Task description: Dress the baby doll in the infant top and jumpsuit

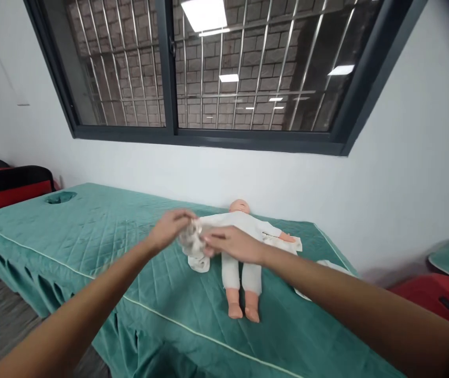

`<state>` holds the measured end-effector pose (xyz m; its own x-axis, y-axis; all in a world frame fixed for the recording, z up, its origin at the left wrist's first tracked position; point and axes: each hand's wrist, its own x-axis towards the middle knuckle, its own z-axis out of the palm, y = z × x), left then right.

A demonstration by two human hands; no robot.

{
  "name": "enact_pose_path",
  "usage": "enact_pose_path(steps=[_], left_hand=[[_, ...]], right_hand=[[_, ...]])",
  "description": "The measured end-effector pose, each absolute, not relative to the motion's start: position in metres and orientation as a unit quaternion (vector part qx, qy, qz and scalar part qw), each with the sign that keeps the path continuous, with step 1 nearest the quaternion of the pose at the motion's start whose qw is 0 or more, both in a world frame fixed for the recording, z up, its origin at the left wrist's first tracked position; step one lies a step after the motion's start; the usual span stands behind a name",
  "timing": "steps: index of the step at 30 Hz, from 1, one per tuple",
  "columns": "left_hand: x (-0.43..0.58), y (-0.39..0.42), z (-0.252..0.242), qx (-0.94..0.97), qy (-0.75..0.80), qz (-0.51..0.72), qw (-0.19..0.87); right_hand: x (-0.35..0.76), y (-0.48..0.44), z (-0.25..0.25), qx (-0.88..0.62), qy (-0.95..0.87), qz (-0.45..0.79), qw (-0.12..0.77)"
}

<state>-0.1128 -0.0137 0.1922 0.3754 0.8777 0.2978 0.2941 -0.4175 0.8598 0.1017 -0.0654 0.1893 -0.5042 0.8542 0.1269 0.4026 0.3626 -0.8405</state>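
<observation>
A baby doll [244,247] in white clothes lies on its back on a green quilted massage bed [102,236], head toward the wall. My left hand [169,228] and my right hand [234,244] are both held out above the doll's left side. Both pinch a small crumpled white cloth [191,240] between them; it is blurred by motion. Just below it, more white cloth [200,262] rests on the bed beside the doll's hip.
A white cloth [327,268] lies on the bed to the doll's right. The bed has a face hole [60,198] at its far left end. Black and red furniture [10,186] stands at left, a red one [437,296] at right. A barred window is above.
</observation>
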Motion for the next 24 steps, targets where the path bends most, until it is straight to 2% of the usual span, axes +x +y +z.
enact_pose_path(steps=[2, 3, 7, 9, 13, 17, 24], left_hand=[[-0.112, -0.005, 0.155, 0.745, 0.395, 0.289, 0.453], [-0.109, 0.000, 0.138, 0.727, 0.404, 0.282, 0.478], [-0.074, 0.015, 0.097, 0.598, 0.398, 0.333, 0.611], [-0.049, 0.016, 0.089, 0.538, 0.378, 0.312, 0.686], [-0.001, 0.016, 0.079, 0.456, 0.409, 0.251, 0.750], [0.032, 0.029, 0.060, 0.414, 0.387, 0.264, 0.780], [0.036, 0.055, 0.053, 0.389, 0.315, 0.230, 0.834]], right_hand=[[0.122, -0.052, 0.164, -0.447, -0.781, 0.376, 0.220], [0.134, -0.042, 0.154, -0.479, -0.777, 0.347, 0.214], [0.190, 0.023, 0.123, -0.636, -0.705, 0.105, 0.295], [0.220, 0.057, 0.110, -0.694, -0.651, 0.070, 0.300], [0.270, 0.105, 0.087, -0.774, -0.562, 0.102, 0.272], [0.297, 0.132, 0.072, -0.786, -0.544, 0.178, 0.232], [0.288, 0.164, 0.080, -0.775, -0.540, 0.227, 0.236]])
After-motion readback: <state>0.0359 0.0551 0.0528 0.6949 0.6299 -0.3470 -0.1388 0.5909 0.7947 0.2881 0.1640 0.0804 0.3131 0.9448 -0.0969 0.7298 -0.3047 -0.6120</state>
